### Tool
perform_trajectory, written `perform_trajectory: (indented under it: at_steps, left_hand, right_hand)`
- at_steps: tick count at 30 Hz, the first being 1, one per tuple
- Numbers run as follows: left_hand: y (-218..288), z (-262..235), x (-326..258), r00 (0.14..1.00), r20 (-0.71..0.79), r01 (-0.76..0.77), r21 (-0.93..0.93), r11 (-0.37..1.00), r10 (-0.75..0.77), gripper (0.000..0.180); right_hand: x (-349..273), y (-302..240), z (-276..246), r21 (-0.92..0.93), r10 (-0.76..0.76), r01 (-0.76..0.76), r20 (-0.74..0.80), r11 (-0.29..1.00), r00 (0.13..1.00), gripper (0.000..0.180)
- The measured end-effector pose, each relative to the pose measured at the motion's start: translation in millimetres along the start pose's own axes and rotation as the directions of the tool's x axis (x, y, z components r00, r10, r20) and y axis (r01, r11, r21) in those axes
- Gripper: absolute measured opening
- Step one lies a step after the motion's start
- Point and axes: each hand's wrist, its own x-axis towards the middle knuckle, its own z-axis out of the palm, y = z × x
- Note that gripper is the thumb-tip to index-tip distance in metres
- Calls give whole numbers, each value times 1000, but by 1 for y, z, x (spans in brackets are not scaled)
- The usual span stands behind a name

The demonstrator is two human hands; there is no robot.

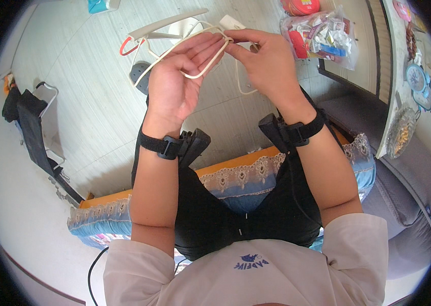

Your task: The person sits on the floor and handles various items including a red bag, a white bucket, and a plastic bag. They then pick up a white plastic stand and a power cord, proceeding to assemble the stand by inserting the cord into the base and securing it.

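A thin white cable [193, 77] runs in loose loops around and across my left hand [177, 81]. That hand lies palm up, its fingers stretched toward the right and slightly curled, the cable resting over them. At the left fingertips, my right hand [269, 64] pinches the cable between thumb and forefinger. One strand hangs in a curve below the right fingers. Just beyond the hands are a long pale grey strip-shaped thing [169, 23] with a red loop [131, 47] at its left end, and a small whitish piece [232, 23]. My hands partly cover what lies behind them.
Black straps with dark blocks sit on both wrists. A clear bag of small packets [322, 38] and a red round container [302, 6] are at the far right. A side table holds a blue clock [416, 79] and a glass dish [402, 133]. Dark folded fabric [32, 122] stands left.
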Motion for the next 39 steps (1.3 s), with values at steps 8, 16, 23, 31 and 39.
perform_trajectory:
  at_steps: [8, 16, 23, 31, 39]
  left_hand:
    - [0, -1, -3, 937, -242, -253, 28, 967, 252, 37]
    - [-4, -21, 1, 895, -409, -283, -211, 936, 178, 14]
    - [-15, -26, 0, 821, -565, 54, 214, 975, 79, 45]
    - [-23, 11, -15, 873, 12, 480, 163, 862, -488, 42]
    - [8, -23, 5, 579, 358, -256, 933, -254, 733, 22]
  right_hand:
    - [3, -4, -10, 103, 132, -125, -61, 987, 989, 21]
    - [6, 11, -12, -13, 101, -102, -64, 995, 993, 25]
    - [14, 16, -20, -15, 101, -104, -152, 994, 983, 33]
    - [14, -1, -18, 7, -7, 9, -253, 1000, 967, 25]
    - [17, 5, -22, -7, -136, 142, -325, 990, 936, 22]
